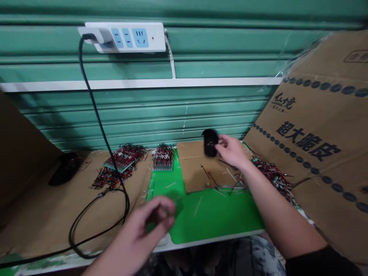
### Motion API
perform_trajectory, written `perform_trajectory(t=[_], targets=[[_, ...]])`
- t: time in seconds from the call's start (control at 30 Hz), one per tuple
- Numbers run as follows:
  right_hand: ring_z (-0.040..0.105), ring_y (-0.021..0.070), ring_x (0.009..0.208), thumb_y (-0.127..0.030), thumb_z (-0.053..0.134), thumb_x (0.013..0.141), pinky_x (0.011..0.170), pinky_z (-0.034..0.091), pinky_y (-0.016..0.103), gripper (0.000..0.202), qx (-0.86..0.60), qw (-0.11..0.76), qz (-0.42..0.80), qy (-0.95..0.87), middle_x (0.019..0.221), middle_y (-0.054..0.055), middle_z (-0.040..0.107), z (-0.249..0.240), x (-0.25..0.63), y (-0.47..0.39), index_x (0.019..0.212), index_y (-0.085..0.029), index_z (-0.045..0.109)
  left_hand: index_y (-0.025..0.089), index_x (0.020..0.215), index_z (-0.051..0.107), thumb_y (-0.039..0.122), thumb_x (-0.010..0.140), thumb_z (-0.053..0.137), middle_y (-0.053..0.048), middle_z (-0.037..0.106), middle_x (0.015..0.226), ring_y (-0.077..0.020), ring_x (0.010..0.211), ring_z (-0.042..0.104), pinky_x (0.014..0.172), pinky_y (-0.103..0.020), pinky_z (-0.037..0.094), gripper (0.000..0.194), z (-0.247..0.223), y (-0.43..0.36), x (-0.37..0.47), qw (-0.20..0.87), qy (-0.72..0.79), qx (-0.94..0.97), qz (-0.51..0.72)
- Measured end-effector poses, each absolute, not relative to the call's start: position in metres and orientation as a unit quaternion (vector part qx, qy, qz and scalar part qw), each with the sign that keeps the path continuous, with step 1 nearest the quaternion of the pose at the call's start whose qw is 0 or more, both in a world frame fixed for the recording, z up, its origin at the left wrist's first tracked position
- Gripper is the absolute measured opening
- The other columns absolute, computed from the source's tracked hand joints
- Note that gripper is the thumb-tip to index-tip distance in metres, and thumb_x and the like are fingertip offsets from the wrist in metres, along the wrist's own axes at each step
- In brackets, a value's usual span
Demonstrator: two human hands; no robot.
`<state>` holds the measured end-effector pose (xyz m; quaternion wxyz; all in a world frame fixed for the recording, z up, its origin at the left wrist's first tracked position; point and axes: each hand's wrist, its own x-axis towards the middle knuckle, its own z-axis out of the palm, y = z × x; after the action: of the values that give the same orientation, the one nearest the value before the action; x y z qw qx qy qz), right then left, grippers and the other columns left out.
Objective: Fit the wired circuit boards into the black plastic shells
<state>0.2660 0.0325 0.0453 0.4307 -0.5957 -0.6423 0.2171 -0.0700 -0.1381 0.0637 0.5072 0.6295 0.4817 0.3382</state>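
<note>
My right hand (230, 150) pinches a black curved plastic shell (211, 142) by its right edge, above a flat cardboard piece (194, 174). The shell is blurred and tilted up. Closer to me, my left hand (153, 220) hovers over the green mat (214, 218), its fingers curled toward the thumb. Motion blur hides what they hold, if anything. Red and black wires (211, 176) lie on the cardboard piece below the shell. Beyond my left hand, a small circuit board panel with wires (163, 161) rests on the mat's far edge.
More wired boards (122, 163) lie on cardboard at left, near another black shell (66, 168). A black cable (99, 119) hangs from the power strip (155, 36) and loops across the table. Wire bundles (271, 176) sit at right against a large carton (316, 126).
</note>
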Motion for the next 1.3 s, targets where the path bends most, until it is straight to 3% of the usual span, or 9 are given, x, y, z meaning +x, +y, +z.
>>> perform_trajectory(t=[0.1,0.23,0.37,0.53,0.63,0.77,0.9,1.0,1.3], targets=[[0.059,0.0157,0.056,-0.033,0.071,0.076,0.05,0.048,0.025,0.032,-0.474,0.403,0.492,-0.609,0.072,0.0,0.063,0.033,0.228,0.023,0.103,-0.018,0.064,0.021,0.119,0.067,0.046,0.082,0.08,-0.011,0.071,0.112,-0.0216,0.086,0.068,0.066,-0.031,0.057,0.046,0.057,-0.065,-0.025,0.508,0.501,0.574,0.403],[0.061,0.0145,0.06,-0.042,0.077,0.075,0.054,0.051,0.026,0.04,-0.4,0.367,0.588,-0.6,0.077,0.0,0.064,0.026,0.211,0.014,0.105,-0.017,0.065,0.014,0.104,0.069,0.054,0.071,0.087,-0.012,0.073,0.093,-0.0219,0.072,0.07,0.052,-0.028,0.055,0.055,0.036,0.005,0.01,0.624,0.437,0.538,0.361],[0.064,0.0157,0.067,-0.042,0.076,0.078,0.061,0.05,0.027,0.036,-0.479,0.318,0.425,-0.699,0.081,0.003,0.071,0.036,0.231,0.014,0.102,-0.017,0.069,0.013,0.092,0.068,0.058,0.067,0.09,-0.003,0.068,0.068,-0.0145,0.047,0.059,0.041,-0.025,0.049,0.056,0.014,0.021,0.009,0.642,0.411,0.505,0.406],[0.057,0.016,0.053,-0.035,0.08,0.074,0.049,0.033,0.027,0.021,-0.543,-0.025,0.277,-0.793,0.056,0.001,0.066,0.056,0.254,0.005,0.063,-0.019,0.071,0.016,0.096,0.066,0.051,0.07,0.088,-0.002,0.07,0.07,-0.0157,0.049,0.063,0.039,-0.023,0.048,0.049,-0.001,0.013,0.005,0.671,0.405,0.443,0.436],[0.056,0.0155,0.052,-0.025,0.079,0.071,0.048,0.03,0.027,0.014,-0.541,-0.079,0.259,-0.796,0.057,0.001,0.067,0.057,0.252,0.001,0.061,-0.02,0.072,0.018,0.095,0.064,0.046,0.07,0.087,0.0,0.069,0.066,-0.0164,0.047,0.062,0.038,-0.023,0.046,0.044,-0.007,0.011,0.007,0.672,0.407,0.42,0.454],[0.056,0.014,0.051,-0.017,0.074,0.072,0.048,0.032,0.025,0.008,-0.535,-0.027,0.32,-0.782,0.058,0.001,0.068,0.045,0.249,0.007,0.065,-0.019,0.072,0.018,0.085,0.062,0.041,0.064,0.086,0.001,0.066,0.063,-0.0155,0.046,0.059,0.039,-0.023,0.043,0.039,-0.011,0.012,0.008,0.657,0.436,0.367,0.494],[0.057,0.0121,0.05,-0.037,0.071,0.085,0.049,0.042,0.022,0.022,-0.511,0.194,0.441,-0.712,0.065,0.002,0.07,0.031,0.241,0.017,0.076,-0.018,0.067,0.016,0.078,0.067,0.037,0.058,0.093,0.001,0.067,0.069,-0.013,0.057,0.061,0.055,-0.024,0.05,0.04,-0.01,0.01,0.009,0.622,0.44,0.358,0.54],[0.057,0.0112,0.05,-0.049,0.08,0.08,0.044,0.043,0.021,0.035,-0.497,0.303,0.491,-0.648,0.071,0.002,0.071,0.026,0.229,0.019,0.082,-0.017,0.065,0.014,0.078,0.071,0.037,0.056,0.098,-0.001,0.068,0.073,-0.013,0.063,0.061,0.061,-0.024,0.049,0.042,-0.009,0.009,0.009,0.605,0.436,0.389,0.541],[0.056,0.0083,0.048,-0.054,0.085,0.076,0.043,0.042,0.019,0.042,-0.446,0.323,0.567,-0.612,0.069,-0.001,0.068,0.014,0.205,0.007,0.082,-0.017,0.066,0.014,0.082,0.074,0.038,0.054,0.1,-0.005,0.073,0.081,-0.0194,0.072,0.068,0.07,-0.031,0.054,0.046,-0.011,0.006,0.011,0.629,0.426,0.393,0.518]])
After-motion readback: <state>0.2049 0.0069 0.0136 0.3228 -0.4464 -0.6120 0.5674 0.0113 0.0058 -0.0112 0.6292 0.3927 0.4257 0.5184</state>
